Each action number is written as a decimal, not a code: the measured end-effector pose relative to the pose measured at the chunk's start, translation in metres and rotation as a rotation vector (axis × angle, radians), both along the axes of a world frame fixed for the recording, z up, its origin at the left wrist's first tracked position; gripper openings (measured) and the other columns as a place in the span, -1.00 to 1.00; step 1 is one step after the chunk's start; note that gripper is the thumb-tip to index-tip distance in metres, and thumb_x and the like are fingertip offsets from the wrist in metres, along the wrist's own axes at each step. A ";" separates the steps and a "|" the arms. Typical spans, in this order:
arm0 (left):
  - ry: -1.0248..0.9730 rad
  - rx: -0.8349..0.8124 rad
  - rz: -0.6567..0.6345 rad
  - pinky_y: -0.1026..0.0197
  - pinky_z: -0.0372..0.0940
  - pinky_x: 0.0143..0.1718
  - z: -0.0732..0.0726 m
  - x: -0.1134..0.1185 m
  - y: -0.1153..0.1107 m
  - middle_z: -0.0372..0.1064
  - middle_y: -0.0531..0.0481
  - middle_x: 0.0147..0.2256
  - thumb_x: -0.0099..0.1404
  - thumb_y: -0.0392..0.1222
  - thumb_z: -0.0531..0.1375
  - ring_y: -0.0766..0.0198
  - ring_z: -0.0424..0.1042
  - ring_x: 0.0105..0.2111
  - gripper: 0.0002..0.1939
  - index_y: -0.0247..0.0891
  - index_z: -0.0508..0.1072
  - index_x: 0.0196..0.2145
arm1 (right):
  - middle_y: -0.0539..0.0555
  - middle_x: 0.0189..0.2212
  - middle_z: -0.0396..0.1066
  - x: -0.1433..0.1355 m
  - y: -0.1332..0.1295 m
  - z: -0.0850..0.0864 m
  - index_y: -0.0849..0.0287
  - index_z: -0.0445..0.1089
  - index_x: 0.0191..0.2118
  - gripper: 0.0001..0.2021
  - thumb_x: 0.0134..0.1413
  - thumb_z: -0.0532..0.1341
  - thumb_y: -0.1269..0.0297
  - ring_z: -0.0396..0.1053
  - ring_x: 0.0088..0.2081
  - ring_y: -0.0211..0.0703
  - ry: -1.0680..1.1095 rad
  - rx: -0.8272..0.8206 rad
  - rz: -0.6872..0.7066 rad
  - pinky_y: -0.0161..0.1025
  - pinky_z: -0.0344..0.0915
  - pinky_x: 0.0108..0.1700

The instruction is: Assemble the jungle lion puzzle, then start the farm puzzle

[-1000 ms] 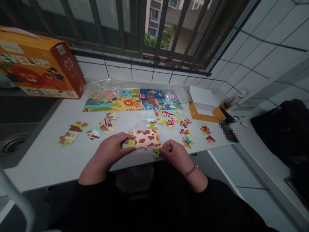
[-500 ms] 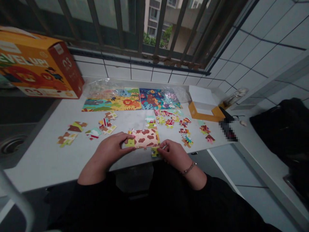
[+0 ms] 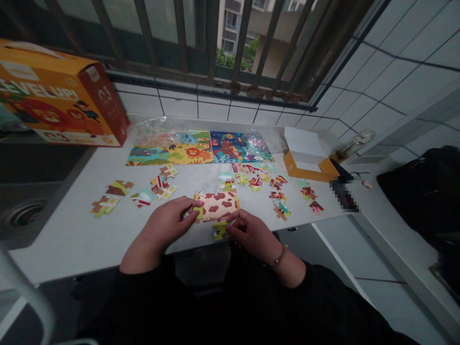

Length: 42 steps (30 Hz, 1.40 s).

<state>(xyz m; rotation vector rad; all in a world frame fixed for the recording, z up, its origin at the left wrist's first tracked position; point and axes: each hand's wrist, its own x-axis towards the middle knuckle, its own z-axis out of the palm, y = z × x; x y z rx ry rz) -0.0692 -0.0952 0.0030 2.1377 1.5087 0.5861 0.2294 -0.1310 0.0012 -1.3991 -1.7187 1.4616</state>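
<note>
My right hand [image 3: 251, 232] pinches a green puzzle piece [image 3: 220, 231] between thumb and fingers, just below the joined cow-patterned puzzle section [image 3: 220, 205]. My left hand [image 3: 172, 218] grips the left edge of that section, thumb and fingers closed at its green side. The section lies near the table's front edge, with brown patches on a pale body. Above it sits a piece with a small red vehicle [image 3: 226, 180]. Whether the pinched piece touches the section's lower edge I cannot tell.
Loose puzzle pieces lie left [image 3: 118, 188] and right [image 3: 279, 206] on the white table [image 3: 89, 244]. Behind are two picture sheets [image 3: 172, 152] under clear plastic wrap [image 3: 154, 128], an open yellow-and-white box [image 3: 309, 167] and a large orange box [image 3: 53, 100].
My right hand has shifted the green piece to the left along the underside of the cow section. My left hand stays at the section's left edge. The camera view has shifted slightly.
</note>
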 end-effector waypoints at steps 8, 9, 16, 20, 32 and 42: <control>-0.020 -0.002 0.015 0.06 0.41 -0.06 0.000 0.001 0.000 0.67 -0.05 -0.09 0.50 0.15 0.19 0.04 0.60 -0.12 -0.60 -0.10 0.68 0.03 | -0.09 -0.33 0.54 -0.009 0.001 -0.002 0.04 0.40 0.11 -0.66 0.31 0.44 0.30 0.44 -0.43 -0.26 -0.006 0.050 0.037 -0.31 0.29 -0.35; -0.024 -0.005 0.021 0.07 0.41 -0.06 0.001 0.001 -0.001 0.67 -0.04 -0.10 0.49 0.14 0.19 0.05 0.60 -0.12 -0.60 -0.10 0.69 0.03 | -0.09 -0.33 0.54 -0.008 0.000 -0.002 0.04 0.38 0.12 -0.64 0.30 0.44 0.30 0.44 -0.44 -0.25 0.001 0.044 0.035 -0.31 0.30 -0.35; -0.023 -0.003 0.033 0.08 0.38 -0.10 0.000 0.001 -0.001 0.66 -0.03 -0.12 0.49 0.15 0.19 0.08 0.57 -0.18 -0.59 -0.10 0.68 0.06 | -0.06 -0.27 0.60 -0.001 0.004 -0.005 0.00 0.32 0.15 -0.57 0.26 0.44 0.22 0.45 -0.40 -0.21 0.065 0.035 -0.012 -0.29 0.30 -0.34; -0.016 0.003 0.029 0.08 0.37 -0.12 0.000 0.001 -0.001 0.65 -0.03 -0.15 0.49 0.15 0.19 0.07 0.57 -0.18 -0.59 -0.09 0.68 0.05 | -0.02 -0.24 0.58 0.008 0.013 0.001 0.04 0.42 0.03 -0.72 0.29 0.40 0.14 0.46 -0.33 -0.20 0.045 0.098 -0.028 -0.26 0.32 -0.27; -0.016 -0.001 0.033 0.09 0.36 -0.13 0.002 0.002 0.000 0.65 -0.01 -0.16 0.49 0.12 0.20 0.08 0.58 -0.16 -0.63 -0.08 0.68 0.03 | 0.00 -0.26 0.58 0.000 0.121 0.038 0.10 0.50 0.00 -0.89 0.46 0.26 0.28 0.50 -0.27 -0.16 -0.296 0.396 0.062 -0.24 0.37 -0.17; -0.003 -0.009 0.052 0.11 0.35 -0.17 0.004 0.004 0.001 0.68 -0.01 -0.15 0.49 0.07 0.22 0.08 0.60 -0.16 -0.69 -0.05 0.69 -0.01 | 0.12 0.05 0.67 -0.063 0.185 0.071 0.08 0.59 0.26 -0.54 0.29 0.37 0.50 0.55 -0.02 -0.07 -0.768 0.563 0.653 -0.25 0.30 -0.02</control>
